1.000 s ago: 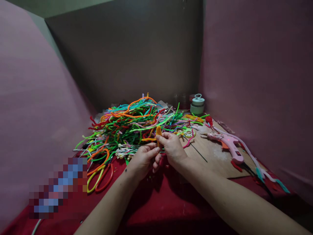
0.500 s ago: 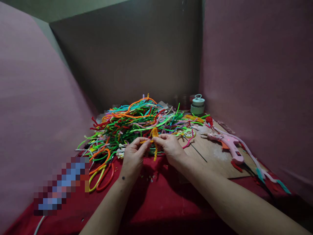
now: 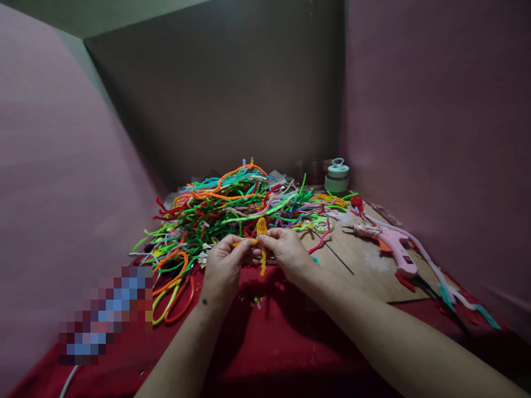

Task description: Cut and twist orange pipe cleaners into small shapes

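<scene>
Both hands meet in front of the heap, working on one orange-yellow pipe cleaner (image 3: 261, 227) folded into an upright petal-like loop, with a tail hanging below. My left hand (image 3: 226, 264) pinches a strand of it that runs out sideways to the left. At the base of the loop, my right hand (image 3: 288, 251) grips between thumb and fingers. Right behind the hands lies a large tangled pile of coloured pipe cleaners (image 3: 224, 202), mostly green, orange, red and pink. Part of the held piece is hidden by the fingertips.
A pink glue gun (image 3: 392, 243) rests on a wooden board (image 3: 369, 265) at right, its cable trailing off. Red-and-yellow-handled scissors (image 3: 180, 309) lie at left on the red cloth (image 3: 265, 354), beside a blurred-out object (image 3: 112, 315). A pale green lidded jar (image 3: 337, 177) stands behind.
My left hand has shifted slightly left and down, its fingers changing their pinch on the sideways strand. The loop stays upright in my right hand, tilted a little differently.
</scene>
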Demonstrator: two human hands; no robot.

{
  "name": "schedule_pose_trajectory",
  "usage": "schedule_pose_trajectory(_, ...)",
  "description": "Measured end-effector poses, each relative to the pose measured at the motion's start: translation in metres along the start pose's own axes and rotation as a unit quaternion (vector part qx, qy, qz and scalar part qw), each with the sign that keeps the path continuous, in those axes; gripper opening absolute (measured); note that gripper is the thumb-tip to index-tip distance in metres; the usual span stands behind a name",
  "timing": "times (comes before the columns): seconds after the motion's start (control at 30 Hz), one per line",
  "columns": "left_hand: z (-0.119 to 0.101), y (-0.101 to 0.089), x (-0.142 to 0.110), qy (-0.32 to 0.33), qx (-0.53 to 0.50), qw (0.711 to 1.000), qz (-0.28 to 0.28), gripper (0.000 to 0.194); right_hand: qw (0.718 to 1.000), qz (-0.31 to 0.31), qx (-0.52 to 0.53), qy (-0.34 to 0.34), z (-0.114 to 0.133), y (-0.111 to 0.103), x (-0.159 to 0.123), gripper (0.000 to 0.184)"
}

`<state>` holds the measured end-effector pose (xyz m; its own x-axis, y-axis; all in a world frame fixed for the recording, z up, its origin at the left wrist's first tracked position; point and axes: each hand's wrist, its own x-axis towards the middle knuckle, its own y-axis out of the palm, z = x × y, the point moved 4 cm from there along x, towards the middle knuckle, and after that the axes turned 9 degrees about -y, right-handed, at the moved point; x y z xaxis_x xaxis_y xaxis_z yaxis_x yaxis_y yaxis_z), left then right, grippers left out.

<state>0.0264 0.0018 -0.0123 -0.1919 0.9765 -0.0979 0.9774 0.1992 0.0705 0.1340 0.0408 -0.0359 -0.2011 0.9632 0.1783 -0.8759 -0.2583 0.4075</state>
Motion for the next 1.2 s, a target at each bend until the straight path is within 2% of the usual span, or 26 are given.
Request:
schedule_pose_trajectory(0.27,0.001,-0.003,0.002,-0.015,0.004,1.0,0.001,0.019,0.998,-0.003,-0.052,-0.02,0.001,-0.002,0.0,0.022)
schedule_pose_trajectory(0.43,-0.012,-0.017,0.006,0.079,0.1,0.991,-0.034,0.029,0.995,0.032,-0.09,-0.029,0.006,0.001,-0.004,0.023)
schedule_pose_trajectory(0.5,-0.012,-0.018,0.009,0.071,0.128,0.989,0.0,0.032,0.994,0.041,-0.101,-0.026,0.006,0.002,-0.006,0.02)
schedule_pose_trajectory(0.6,-0.01,-0.017,0.009,0.054,0.16,0.984,0.05,0.021,0.989,0.064,-0.128,-0.028,0.003,0.003,-0.007,0.019)
schedule_pose_trajectory(0.7,-0.014,-0.014,0.004,0.112,0.186,0.976,0.03,0.014,0.985,0.069,-0.157,-0.033,0.001,0.003,-0.007,0.018)
schedule_pose_trajectory(0.83,-0.02,-0.009,-0.002,0.219,0.236,0.947,-0.01,0.013,0.983,0.052,-0.175,-0.034,0.003,0.002,-0.006,0.019)
schedule_pose_trajectory(0.9,-0.018,-0.008,0.0,0.197,0.241,0.95,0.002,0.012,0.983,0.058,-0.175,-0.024,0.005,0.002,-0.006,0.018)
schedule_pose_trajectory(1.03,-0.009,-0.008,0.006,0.095,0.213,0.971,0.048,0.016,0.973,0.096,-0.211,-0.008,0.004,0.004,-0.007,0.011)
schedule_pose_trajectory(1.07,-0.008,-0.008,0.007,0.096,0.219,0.97,0.044,0.016,0.969,0.1,-0.225,-0.006,0.003,0.004,-0.007,0.011)
schedule_pose_trajectory(1.13,-0.009,-0.009,0.006,0.139,0.26,0.956,0.008,0.014,0.964,0.097,-0.248,-0.002,-0.001,0.004,-0.007,0.01)
schedule_pose_trajectory(1.2,-0.013,-0.008,0.002,0.206,0.33,0.92,-0.039,0.012,0.961,0.088,-0.261,0.007,-0.004,0.003,-0.007,0.009)
